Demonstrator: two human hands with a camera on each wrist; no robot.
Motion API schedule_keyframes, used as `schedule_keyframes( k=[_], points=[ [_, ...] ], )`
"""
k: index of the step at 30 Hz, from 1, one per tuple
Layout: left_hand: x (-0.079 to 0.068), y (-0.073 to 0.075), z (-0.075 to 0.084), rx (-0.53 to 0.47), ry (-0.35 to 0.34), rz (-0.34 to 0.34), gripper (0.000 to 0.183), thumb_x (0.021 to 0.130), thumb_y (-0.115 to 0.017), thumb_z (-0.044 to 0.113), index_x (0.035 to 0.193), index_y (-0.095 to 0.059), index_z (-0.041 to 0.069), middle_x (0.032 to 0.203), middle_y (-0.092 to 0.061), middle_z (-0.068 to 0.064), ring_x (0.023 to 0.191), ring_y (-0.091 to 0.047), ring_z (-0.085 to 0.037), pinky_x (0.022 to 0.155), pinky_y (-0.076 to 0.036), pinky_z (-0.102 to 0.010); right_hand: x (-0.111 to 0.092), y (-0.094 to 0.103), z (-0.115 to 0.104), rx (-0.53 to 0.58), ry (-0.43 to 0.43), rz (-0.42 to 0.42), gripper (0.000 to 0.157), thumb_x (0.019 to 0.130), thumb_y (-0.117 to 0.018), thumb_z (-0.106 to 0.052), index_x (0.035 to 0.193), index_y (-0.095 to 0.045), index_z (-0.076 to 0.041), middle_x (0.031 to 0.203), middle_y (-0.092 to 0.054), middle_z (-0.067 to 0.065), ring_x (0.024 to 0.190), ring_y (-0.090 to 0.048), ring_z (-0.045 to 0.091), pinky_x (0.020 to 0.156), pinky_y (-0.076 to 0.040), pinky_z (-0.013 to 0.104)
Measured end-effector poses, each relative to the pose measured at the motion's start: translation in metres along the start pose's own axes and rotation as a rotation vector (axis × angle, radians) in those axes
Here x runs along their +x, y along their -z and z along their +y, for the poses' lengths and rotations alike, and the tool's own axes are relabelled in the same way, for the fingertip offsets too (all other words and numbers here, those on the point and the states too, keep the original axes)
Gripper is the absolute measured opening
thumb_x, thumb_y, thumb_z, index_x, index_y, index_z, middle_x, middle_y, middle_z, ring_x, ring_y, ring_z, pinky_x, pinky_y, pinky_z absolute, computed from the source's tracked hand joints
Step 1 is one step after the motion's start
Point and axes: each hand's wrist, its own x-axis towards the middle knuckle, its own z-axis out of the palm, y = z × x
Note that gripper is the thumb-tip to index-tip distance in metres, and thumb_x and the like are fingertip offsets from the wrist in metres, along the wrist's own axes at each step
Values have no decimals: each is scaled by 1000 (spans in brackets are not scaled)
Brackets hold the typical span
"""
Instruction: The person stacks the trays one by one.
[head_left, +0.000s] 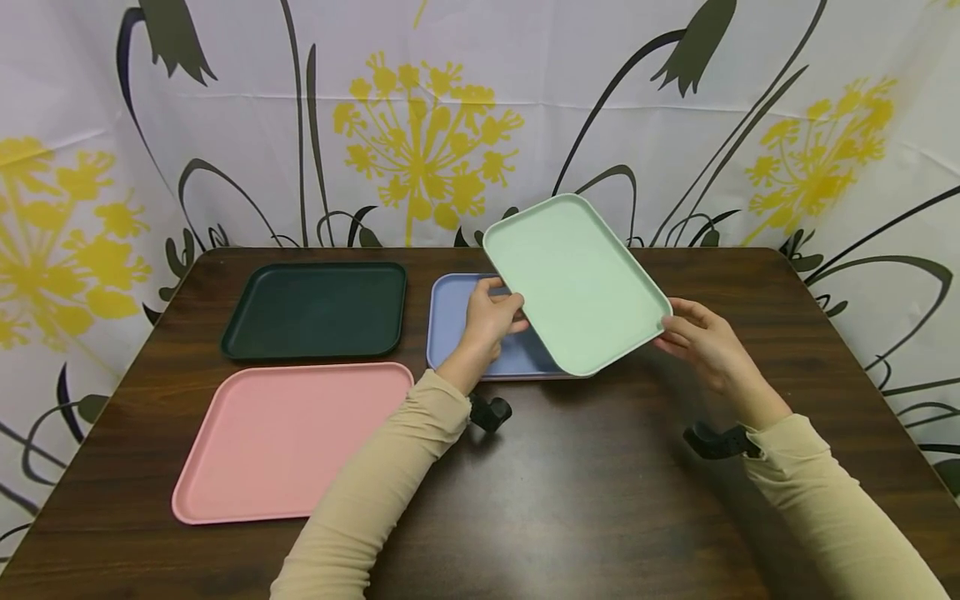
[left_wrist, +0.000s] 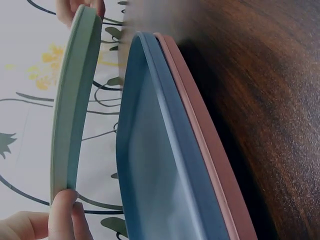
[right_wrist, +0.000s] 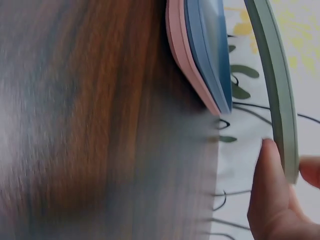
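Note:
A light green tray [head_left: 577, 283] is held up in the air, turned at an angle above the blue tray. My left hand [head_left: 492, 321] pinches its left edge between thumb and fingers. At the right corner, my right hand [head_left: 701, 342] pinches the rim, thumb on the upper side. Beneath lies the blue tray [head_left: 453, 312], its right part hidden by the green one. In the left wrist view the blue tray sits stacked on a pink tray [left_wrist: 200, 145], whose side shows below it.
To the left, a dark green tray [head_left: 315, 312] lies at the back of the wooden table [head_left: 585, 500]. In front of it lies a larger pink tray [head_left: 285, 442], partly covered by the left sleeve. A floral curtain [head_left: 270, 125] hangs behind the table.

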Motion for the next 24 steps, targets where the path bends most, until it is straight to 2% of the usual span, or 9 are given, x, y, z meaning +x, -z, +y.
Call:
schedule_keyframes(
  k=[5,9,15,19,24],
  points=[
    [1,0,-1,-25,1,-2,51,94,-52,8,142,-37,11,125,-57,-17,78,-64,-19,80,-60,-32,-1,-11,0,61,47,95,21,95,-54,-5,112,-46,-14,92,-60,-7,80,-66,2,74,-58,15],
    [0,0,-1,-46,10,-14,53,93,-52,6,143,-36,11,127,-55,-18,76,-60,-14,80,-60,-30,-1,-14,-1,103,50,151,21,93,-55,-2,111,-48,-11,87,-60,-6,75,-67,3,70,-58,16],
    [1,-1,-1,-100,26,-51,54,94,-56,7,144,-36,10,128,-55,-19,84,-62,-18,85,-59,-31,-2,-16,-1,82,53,216,19,93,-53,-1,109,-50,-12,87,-59,-7,72,-66,2,68,-58,14],
    [0,2,1,-108,43,-92,54,95,-56,10,145,-35,10,130,-54,-19,85,-63,-19,88,-58,-32,-4,-14,-2,77,53,218,20,93,-53,-1,109,-50,-12,89,-59,-8,73,-66,1,69,-58,15],
    [0,9,5,-82,54,-134,52,98,-52,18,146,-33,8,133,-54,-18,108,-65,-32,92,-56,-34,-6,-9,-3,85,61,200,18,92,-54,-1,106,-52,-13,88,-62,-8,73,-67,2,69,-58,15]
  ],
)
